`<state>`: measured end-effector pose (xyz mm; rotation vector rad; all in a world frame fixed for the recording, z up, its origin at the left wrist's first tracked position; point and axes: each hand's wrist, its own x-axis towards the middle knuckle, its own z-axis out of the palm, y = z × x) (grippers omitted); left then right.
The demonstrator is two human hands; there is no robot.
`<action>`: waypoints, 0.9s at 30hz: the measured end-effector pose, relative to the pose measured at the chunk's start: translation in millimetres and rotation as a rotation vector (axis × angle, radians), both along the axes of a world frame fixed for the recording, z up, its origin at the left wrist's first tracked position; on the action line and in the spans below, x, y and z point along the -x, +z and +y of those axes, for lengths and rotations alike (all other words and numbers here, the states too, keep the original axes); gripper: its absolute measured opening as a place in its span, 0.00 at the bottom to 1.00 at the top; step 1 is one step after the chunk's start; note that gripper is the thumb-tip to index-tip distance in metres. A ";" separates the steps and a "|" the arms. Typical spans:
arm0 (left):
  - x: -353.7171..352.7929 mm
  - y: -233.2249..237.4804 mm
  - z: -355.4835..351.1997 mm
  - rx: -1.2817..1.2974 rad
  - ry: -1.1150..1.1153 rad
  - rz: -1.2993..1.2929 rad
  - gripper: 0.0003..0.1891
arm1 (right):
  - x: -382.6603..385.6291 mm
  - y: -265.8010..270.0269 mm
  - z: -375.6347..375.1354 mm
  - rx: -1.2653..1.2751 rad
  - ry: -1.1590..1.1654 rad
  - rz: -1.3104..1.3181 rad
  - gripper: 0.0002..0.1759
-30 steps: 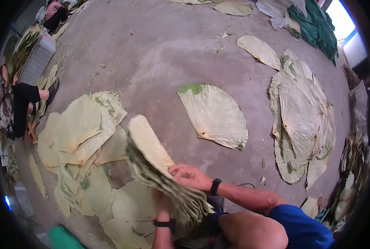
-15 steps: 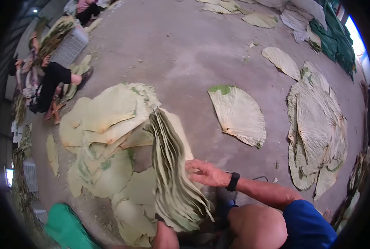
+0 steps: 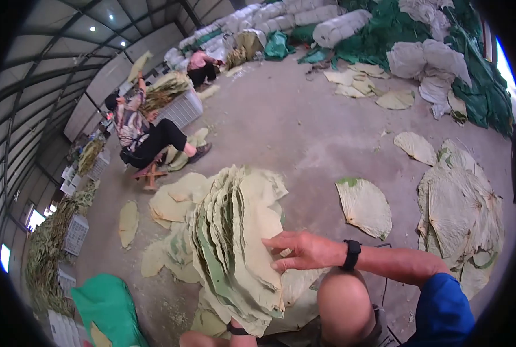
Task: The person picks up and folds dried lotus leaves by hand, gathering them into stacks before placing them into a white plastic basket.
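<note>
A thick stack of dried lotus leaves [image 3: 240, 231], pale green and layered, stands tilted in front of my knees. My left hand is hidden behind its lower end; only the left wrist with a dark band [image 3: 237, 331] shows, and the stack rests on that hand. On the stack's right face lie the fingers of my right hand [image 3: 307, 250], stretched out and slightly apart. A black watch [image 3: 351, 254] is on the right wrist. Beneath and behind the stack, more flat leaves [image 3: 171, 202] are spread on the floor.
A single fan-shaped leaf [image 3: 365, 208] lies right of centre, beside a larger leaf pile [image 3: 454, 208]. A green cloth-like thing [image 3: 110, 309] sits at lower left. Another person [image 3: 148, 130] sits on a low stool near a white crate [image 3: 182, 110]. Wrapped white bales [image 3: 341, 29] line the back.
The view has tilted up, showing more of the hall. The stack has turned so its broad face and fanned upper edges show. My right hand has moved from its edge onto that face.
</note>
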<state>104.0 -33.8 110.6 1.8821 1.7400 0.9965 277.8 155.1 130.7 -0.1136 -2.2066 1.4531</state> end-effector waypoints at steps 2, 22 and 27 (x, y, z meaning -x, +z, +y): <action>-4.7 10.9 -8.7 -0.062 -0.038 0.214 0.23 | -1.0 18.3 -18.7 -0.060 -0.007 0.042 0.34; 1.2 28.3 -140.5 -0.259 0.528 -0.115 0.29 | -23.8 79.3 -44.7 -0.118 -0.402 0.348 0.10; 5.7 41.3 -145.1 -0.268 0.349 -0.046 0.29 | -30.9 76.5 -43.5 -0.129 -0.420 0.380 0.22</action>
